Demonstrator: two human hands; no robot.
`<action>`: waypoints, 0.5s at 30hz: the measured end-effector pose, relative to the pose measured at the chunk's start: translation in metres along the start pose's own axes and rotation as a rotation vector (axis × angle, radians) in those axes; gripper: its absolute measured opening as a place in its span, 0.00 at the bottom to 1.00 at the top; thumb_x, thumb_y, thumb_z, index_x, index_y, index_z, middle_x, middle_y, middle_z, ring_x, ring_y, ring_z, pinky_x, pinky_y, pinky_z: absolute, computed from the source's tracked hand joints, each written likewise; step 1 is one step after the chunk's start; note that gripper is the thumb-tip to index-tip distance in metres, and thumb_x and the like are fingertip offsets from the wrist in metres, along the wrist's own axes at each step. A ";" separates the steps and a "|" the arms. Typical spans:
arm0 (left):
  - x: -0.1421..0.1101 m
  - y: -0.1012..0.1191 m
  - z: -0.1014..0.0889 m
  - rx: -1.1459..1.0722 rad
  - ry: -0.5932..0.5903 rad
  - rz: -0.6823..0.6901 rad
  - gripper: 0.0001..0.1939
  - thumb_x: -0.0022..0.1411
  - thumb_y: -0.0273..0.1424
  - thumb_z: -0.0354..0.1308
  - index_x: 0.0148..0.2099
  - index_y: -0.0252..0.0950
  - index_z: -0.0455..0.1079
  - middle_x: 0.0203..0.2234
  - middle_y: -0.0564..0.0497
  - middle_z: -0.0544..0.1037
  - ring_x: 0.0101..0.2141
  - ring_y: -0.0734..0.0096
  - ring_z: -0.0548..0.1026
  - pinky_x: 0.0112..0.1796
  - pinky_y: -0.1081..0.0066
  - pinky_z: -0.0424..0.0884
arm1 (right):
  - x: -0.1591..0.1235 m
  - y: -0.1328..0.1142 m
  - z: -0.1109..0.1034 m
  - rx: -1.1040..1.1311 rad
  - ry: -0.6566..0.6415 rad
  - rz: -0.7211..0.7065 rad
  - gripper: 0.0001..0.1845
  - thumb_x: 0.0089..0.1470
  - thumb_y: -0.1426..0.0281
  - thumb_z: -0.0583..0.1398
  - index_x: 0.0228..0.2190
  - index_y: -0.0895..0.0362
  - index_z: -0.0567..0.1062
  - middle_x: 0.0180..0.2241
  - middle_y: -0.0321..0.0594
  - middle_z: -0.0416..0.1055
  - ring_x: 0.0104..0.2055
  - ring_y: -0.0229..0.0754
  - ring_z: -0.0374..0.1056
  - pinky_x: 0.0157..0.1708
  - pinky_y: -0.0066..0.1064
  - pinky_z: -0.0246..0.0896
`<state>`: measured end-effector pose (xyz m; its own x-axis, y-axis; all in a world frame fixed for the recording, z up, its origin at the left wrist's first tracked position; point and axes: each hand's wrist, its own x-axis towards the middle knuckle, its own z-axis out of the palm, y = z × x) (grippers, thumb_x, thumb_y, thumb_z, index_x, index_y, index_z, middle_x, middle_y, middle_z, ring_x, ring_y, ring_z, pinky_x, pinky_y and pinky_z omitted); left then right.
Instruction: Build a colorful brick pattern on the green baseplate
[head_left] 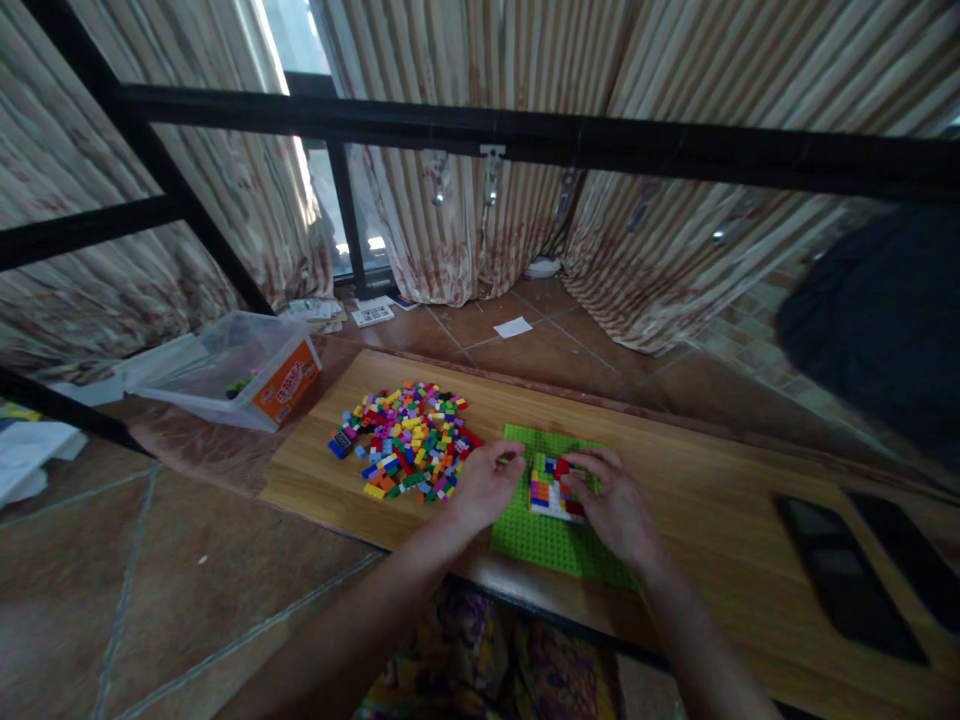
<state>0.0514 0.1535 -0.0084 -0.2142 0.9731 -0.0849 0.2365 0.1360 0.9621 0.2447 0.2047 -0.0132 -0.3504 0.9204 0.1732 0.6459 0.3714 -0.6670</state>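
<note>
A green baseplate (540, 535) lies on a low wooden table (705, 500). A small block of coloured bricks (551, 490) is stuck on it. My left hand (486, 485) rests at the plate's left edge, fingers curled, its thumb and fingertips pinching something small that I cannot make out. My right hand (615, 500) covers the right side of the brick block, with its fingertips pressed on a red brick (562, 466). A heap of loose coloured bricks (405, 440) lies just left of my left hand.
A clear plastic box with an orange label (247, 375) stands on the floor at the left. Two dark phones (847, 575) lie on the table's right end. Black frame bars (525, 140) cross in front of the curtains. Papers lie on the tiled floor.
</note>
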 end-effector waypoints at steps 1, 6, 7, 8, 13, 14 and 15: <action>0.010 -0.001 0.001 0.040 -0.003 0.025 0.13 0.60 0.29 0.53 0.45 0.35 0.75 0.36 0.50 0.80 0.36 0.69 0.76 0.42 0.70 0.71 | 0.006 0.003 0.001 -0.018 -0.010 -0.013 0.16 0.55 0.60 0.57 0.39 0.53 0.79 0.46 0.44 0.69 0.50 0.47 0.64 0.54 0.44 0.58; 0.045 -0.004 0.015 0.103 -0.077 0.097 0.16 0.62 0.27 0.52 0.51 0.33 0.73 0.44 0.45 0.80 0.44 0.66 0.77 0.49 0.68 0.70 | 0.020 0.012 0.010 -0.058 -0.100 -0.027 0.15 0.54 0.61 0.58 0.39 0.50 0.80 0.50 0.44 0.66 0.54 0.49 0.60 0.55 0.46 0.55; 0.049 -0.005 0.018 0.117 -0.093 0.099 0.16 0.62 0.26 0.53 0.51 0.32 0.72 0.45 0.45 0.79 0.44 0.66 0.77 0.50 0.68 0.70 | 0.021 0.013 0.011 -0.058 -0.116 -0.023 0.15 0.54 0.61 0.58 0.39 0.50 0.80 0.51 0.44 0.66 0.54 0.49 0.60 0.55 0.46 0.55; 0.053 -0.006 0.021 0.135 -0.112 0.098 0.17 0.61 0.26 0.53 0.52 0.33 0.72 0.45 0.45 0.79 0.44 0.66 0.77 0.50 0.68 0.70 | 0.022 0.015 0.012 -0.055 -0.128 -0.019 0.14 0.54 0.61 0.58 0.39 0.49 0.80 0.51 0.43 0.66 0.54 0.49 0.60 0.55 0.46 0.55; 0.060 -0.010 0.030 0.179 -0.211 0.048 0.19 0.58 0.25 0.56 0.53 0.32 0.71 0.44 0.45 0.80 0.43 0.67 0.78 0.47 0.69 0.72 | 0.026 0.015 0.012 -0.047 -0.143 -0.030 0.14 0.53 0.61 0.58 0.39 0.49 0.80 0.49 0.42 0.69 0.53 0.49 0.62 0.55 0.45 0.55; 0.060 -0.010 0.031 0.179 -0.221 0.036 0.20 0.57 0.25 0.58 0.53 0.32 0.71 0.43 0.45 0.80 0.42 0.67 0.78 0.46 0.70 0.73 | 0.027 0.014 0.011 -0.047 -0.147 -0.038 0.14 0.52 0.61 0.58 0.38 0.50 0.80 0.48 0.42 0.69 0.52 0.48 0.62 0.54 0.44 0.56; 0.061 -0.011 0.032 0.178 -0.227 0.027 0.20 0.56 0.24 0.59 0.52 0.31 0.71 0.42 0.45 0.80 0.41 0.67 0.78 0.45 0.70 0.73 | 0.028 0.013 0.011 -0.046 -0.155 -0.046 0.14 0.52 0.62 0.58 0.38 0.50 0.81 0.47 0.42 0.70 0.51 0.48 0.63 0.54 0.44 0.56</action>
<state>0.0658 0.2170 -0.0321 0.0070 0.9909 -0.1348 0.4059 0.1204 0.9060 0.2363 0.2337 -0.0247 -0.4780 0.8741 0.0865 0.6560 0.4208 -0.6266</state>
